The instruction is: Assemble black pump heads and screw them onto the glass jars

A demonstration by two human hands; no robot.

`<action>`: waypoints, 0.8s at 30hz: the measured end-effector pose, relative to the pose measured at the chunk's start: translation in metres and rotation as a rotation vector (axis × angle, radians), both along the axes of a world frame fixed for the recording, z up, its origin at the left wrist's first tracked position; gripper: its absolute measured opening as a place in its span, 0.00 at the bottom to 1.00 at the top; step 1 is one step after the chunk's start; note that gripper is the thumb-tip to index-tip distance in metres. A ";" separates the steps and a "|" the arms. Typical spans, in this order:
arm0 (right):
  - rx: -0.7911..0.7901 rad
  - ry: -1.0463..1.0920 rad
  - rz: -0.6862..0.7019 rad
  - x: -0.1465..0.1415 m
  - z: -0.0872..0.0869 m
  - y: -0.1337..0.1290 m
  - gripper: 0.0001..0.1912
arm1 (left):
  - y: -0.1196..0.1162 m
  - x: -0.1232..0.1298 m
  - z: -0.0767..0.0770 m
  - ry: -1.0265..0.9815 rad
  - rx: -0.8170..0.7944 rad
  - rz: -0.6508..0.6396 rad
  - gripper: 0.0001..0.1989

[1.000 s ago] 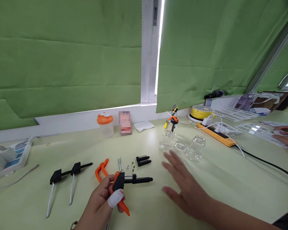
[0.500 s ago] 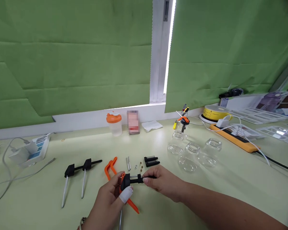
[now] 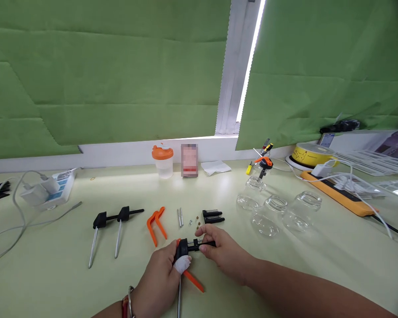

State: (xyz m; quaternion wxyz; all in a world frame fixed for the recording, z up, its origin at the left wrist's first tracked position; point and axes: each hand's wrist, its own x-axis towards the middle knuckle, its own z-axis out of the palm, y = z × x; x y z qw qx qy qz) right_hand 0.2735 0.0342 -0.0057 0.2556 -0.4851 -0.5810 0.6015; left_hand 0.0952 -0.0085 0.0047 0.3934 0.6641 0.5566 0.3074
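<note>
My left hand, its thumb wrapped in white tape, grips a black clamp-like part with an orange handle and a metal rod below. My right hand pinches the black bar that runs out of that part to the right; its index finger is raised near a thin metal pin by the bar. Just beyond my hands lie an orange handle piece, two silver pins, several tiny brass-coloured bits and black pieces with springs. Two similar black heads with rods lie at the left.
Glass jars stand at the right, with a jar of tools behind. An orange power strip is at the far right, a white one at the left. A lidded cup stands by the wall.
The view has shifted. My right index finger has lifted off the bar, while the thumb stays on it. My left hand keeps its hold on the black part.
</note>
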 end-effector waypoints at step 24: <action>0.088 0.111 -0.010 -0.003 -0.009 0.000 0.07 | 0.001 0.002 0.005 -0.028 -0.063 0.013 0.12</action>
